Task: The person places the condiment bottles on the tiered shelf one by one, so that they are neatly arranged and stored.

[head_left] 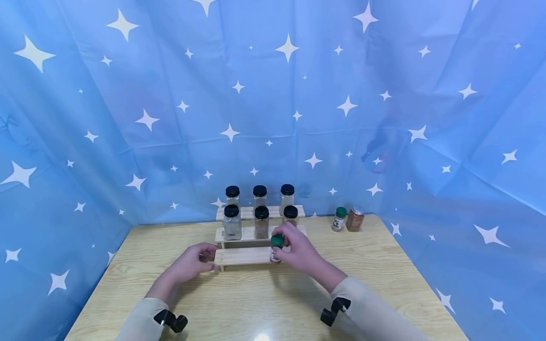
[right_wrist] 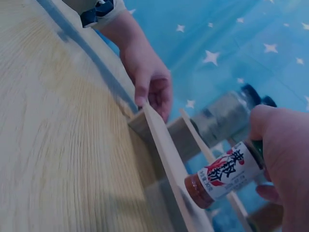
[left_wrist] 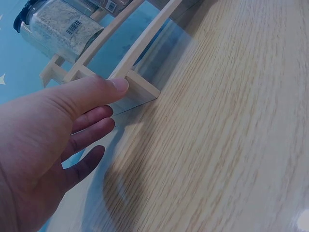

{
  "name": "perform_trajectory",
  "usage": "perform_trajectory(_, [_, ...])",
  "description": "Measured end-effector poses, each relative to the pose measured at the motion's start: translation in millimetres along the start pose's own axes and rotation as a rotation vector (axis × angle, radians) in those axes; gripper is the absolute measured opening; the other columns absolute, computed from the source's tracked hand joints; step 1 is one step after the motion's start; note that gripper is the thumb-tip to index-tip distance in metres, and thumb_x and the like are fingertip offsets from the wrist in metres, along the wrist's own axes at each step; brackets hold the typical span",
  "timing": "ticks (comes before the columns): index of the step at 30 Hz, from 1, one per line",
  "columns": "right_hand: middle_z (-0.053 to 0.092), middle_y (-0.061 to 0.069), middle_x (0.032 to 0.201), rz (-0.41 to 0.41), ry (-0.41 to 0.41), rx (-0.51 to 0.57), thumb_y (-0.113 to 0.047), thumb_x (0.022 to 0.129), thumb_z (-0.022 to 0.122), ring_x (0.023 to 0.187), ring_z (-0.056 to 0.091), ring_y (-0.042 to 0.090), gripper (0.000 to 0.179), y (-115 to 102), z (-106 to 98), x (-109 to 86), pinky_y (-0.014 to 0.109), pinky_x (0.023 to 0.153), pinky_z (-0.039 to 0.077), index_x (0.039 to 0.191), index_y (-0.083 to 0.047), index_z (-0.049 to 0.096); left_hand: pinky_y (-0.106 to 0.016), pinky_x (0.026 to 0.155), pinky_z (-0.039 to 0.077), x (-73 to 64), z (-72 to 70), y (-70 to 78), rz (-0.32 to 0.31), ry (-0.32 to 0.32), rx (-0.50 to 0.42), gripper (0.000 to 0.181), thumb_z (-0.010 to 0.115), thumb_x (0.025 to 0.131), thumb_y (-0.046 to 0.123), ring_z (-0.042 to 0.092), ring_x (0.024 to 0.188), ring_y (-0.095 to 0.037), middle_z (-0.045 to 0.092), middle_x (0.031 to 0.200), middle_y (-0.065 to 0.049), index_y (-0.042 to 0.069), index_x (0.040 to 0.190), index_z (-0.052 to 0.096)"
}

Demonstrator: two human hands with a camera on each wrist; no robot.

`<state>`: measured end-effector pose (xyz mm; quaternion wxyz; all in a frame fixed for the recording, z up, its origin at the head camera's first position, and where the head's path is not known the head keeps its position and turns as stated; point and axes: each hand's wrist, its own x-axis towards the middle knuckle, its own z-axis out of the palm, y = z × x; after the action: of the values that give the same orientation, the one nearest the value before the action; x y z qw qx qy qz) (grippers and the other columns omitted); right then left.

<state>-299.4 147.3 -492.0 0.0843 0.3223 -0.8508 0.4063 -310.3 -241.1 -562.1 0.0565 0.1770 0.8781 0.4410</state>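
Observation:
My right hand [head_left: 302,250] grips a small chili powder jar [right_wrist: 226,173] by its green cap, with the fingers around the top. The jar's base overlaps the right part of the lowest step of a three-step wooden rack [head_left: 243,256]. Reddish powder shows below its white label in the right wrist view. At the rack's left end, my left hand [head_left: 190,262] holds the lowest step, thumb at the front corner and fingers toward the back. The left wrist view shows the thumb tip against the wood and the other fingers loosely bent.
Black-capped jars stand on the upper steps, three at the back [head_left: 259,191] and three on the middle step [head_left: 261,222]. Farther right on the table [head_left: 384,265] are a green-capped jar [head_left: 339,219] and a reddish-brown jar [head_left: 355,220]. A blue star-patterned curtain [head_left: 273,118] hangs behind.

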Motion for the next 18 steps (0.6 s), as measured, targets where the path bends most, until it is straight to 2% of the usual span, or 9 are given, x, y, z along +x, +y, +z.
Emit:
perform_trajectory(2, [0.057, -0.003, 0.112, -0.005, -0.017, 0.011, -0.006, 0.099, 0.079, 0.091, 0.061, 0.030, 0.033, -5.3, 5.9, 5.8, 0.042, 0.075, 0.059, 0.130, -0.010, 0.067, -0.043, 0.102, 0.059, 0.0, 0.0, 0.5, -0.007, 0.001, 0.002, 0.055, 0.093, 0.090, 0.019, 0.069, 0.113, -0.023, 0.073, 0.121, -0.004, 0.002, 0.137, 0.070])
perform_trajectory(4, [0.058, -0.004, 0.112, -0.011, -0.029, 0.006, -0.007, 0.100, 0.079, 0.090, 0.062, 0.027, 0.033, -10.4, 12.1, 11.9, 0.040, 0.075, 0.060, 0.131, -0.010, 0.068, -0.044, 0.102, 0.059, -0.2, -0.3, 0.7, -0.015, 0.003, 0.005, 0.055, 0.093, 0.090, 0.020, 0.069, 0.113, -0.022, 0.073, 0.120, -0.004, 0.002, 0.137, 0.071])
perform_trajectory(9, [0.059, -0.006, 0.113, -0.030, -0.049, -0.043, -0.010, 0.100, 0.080, 0.090, 0.060, 0.016, 0.033, -22.6, 25.2, 27.2, 0.027, 0.073, 0.058, 0.130, -0.013, 0.068, -0.044, 0.102, 0.059, -0.5, -1.7, 0.3, -0.009, 0.003, 0.014, 0.056, 0.093, 0.090, 0.020, 0.069, 0.113, -0.023, 0.073, 0.120, -0.004, 0.001, 0.137, 0.070])
perform_trajectory(18, [0.061, -0.004, 0.118, -0.084, -0.078, -0.060, -0.013, 0.101, 0.079, 0.091, 0.065, 0.027, 0.034, -33.2, 45.5, 48.3, 0.026, 0.075, 0.056, 0.133, -0.012, 0.069, -0.048, 0.104, 0.057, 1.4, -1.8, 0.6, -0.022, 0.000, 0.016, 0.056, 0.093, 0.090, 0.021, 0.068, 0.114, -0.022, 0.072, 0.120, -0.003, 0.002, 0.138, 0.070])
